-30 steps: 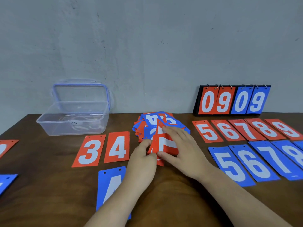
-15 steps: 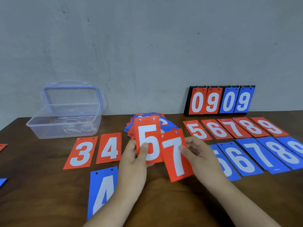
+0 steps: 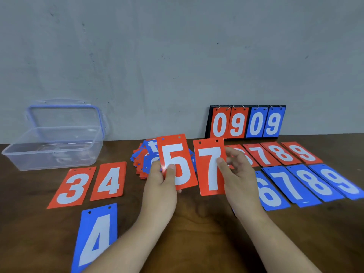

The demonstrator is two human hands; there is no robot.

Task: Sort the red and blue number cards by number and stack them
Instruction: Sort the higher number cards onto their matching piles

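Red cards, both lifted above the counter point(image 3: 197, 229): the left grip point(image 3: 160, 188) pinches the red 5 card point(image 3: 181, 154), the right grip point(image 3: 242, 184) the red 7 card point(image 3: 208, 174). Best drop that 7 squarely onto the red 7 pile point(image 3: 262, 156).

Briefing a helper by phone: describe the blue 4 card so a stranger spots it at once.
Find the clear plastic box at the far left. Before it lie a red 3 and red 4. The blue 4 card lies alone nearer the front edge, blue where those two are red.
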